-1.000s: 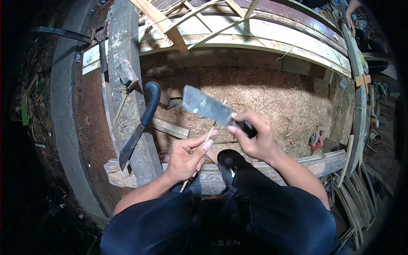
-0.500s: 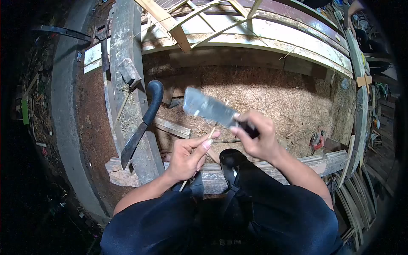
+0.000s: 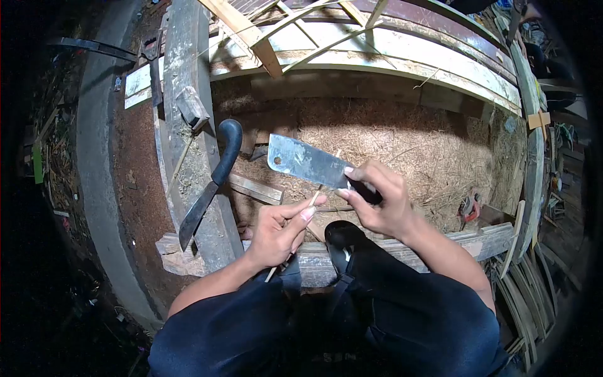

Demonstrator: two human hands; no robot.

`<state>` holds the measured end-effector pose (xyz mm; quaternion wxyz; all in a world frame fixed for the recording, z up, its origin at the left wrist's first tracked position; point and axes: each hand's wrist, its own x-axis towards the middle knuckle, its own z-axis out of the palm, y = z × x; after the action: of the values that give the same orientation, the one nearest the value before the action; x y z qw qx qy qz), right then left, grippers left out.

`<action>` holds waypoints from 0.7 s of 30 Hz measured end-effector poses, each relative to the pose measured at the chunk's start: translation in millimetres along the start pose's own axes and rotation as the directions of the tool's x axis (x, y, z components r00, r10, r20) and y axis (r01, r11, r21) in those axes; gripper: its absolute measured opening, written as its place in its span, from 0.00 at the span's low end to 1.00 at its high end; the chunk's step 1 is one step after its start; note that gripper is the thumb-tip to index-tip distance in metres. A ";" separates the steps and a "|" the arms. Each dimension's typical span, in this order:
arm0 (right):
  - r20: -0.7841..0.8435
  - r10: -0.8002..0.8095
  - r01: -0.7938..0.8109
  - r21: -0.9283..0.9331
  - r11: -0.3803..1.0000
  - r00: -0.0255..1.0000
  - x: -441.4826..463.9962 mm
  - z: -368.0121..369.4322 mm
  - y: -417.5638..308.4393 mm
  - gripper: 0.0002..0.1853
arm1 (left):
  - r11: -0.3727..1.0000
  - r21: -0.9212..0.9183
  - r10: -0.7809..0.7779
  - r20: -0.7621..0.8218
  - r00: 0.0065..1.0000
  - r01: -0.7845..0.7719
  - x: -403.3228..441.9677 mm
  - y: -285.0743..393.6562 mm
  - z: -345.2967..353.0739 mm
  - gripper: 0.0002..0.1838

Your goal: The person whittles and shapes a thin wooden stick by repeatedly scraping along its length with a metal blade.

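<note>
My right hand [image 3: 384, 200] is closed around the black handle of a cleaver [image 3: 304, 161], whose broad steel blade points left with a hole near its far corner. Between the thumb and fingers of my left hand [image 3: 278, 235] is a thin wooden strip [image 3: 271, 274]. The strip slants up and to the right; its upper part passes behind the blade, and its tip shows just above the blade's edge. Whether blade and strip touch, I cannot tell. A curved knife with a black handle [image 3: 211, 179] lies on the timber beam to the left of my hands.
Shavings [image 3: 377, 163] cover the ground inside the timber frame. A wooden beam [image 3: 314, 267] runs across by my knees. Lattice strips [image 3: 314, 38] stand at the back over a pale plank [image 3: 440, 80]. A red tool [image 3: 469, 208] lies right. Bent strips [image 3: 531, 295] pile at lower right.
The cleaver's blade, blurred before, now shows sharply and has turned slightly, its tip a little lower. My left hand and the strip have hardly moved.
</note>
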<state>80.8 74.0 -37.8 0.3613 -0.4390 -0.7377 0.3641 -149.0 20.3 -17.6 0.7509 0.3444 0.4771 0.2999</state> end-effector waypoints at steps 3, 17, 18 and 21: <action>0.114 -0.031 0.028 0.021 0.999 0.993 -1.2 -5.4 -27.2 0.13 | 0.999 -0.023 -0.048 -0.035 0.998 0.047 -7.8 -7.9 1.0 0.20; -0.071 0.170 -0.166 0.053 0.985 0.983 5.4 -12.5 1.3 0.13 | 0.999 0.010 0.035 0.005 0.999 -0.036 0.5 6.6 0.7 0.19; -0.055 0.096 -0.092 0.064 0.994 0.994 1.9 -11.4 -0.2 0.13 | 0.999 0.022 0.039 0.005 0.999 -0.039 0.1 6.7 -0.7 0.19; 0.032 -0.028 0.026 0.075 0.997 0.999 -3.4 -6.8 -7.0 0.15 | 0.999 0.037 -0.005 0.043 0.999 0.003 -0.6 2.9 0.9 0.19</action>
<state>85.1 70.0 -29.3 0.3701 -0.4090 -0.7354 0.3937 -148.7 21.3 -14.7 0.7552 0.3638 0.4668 0.2818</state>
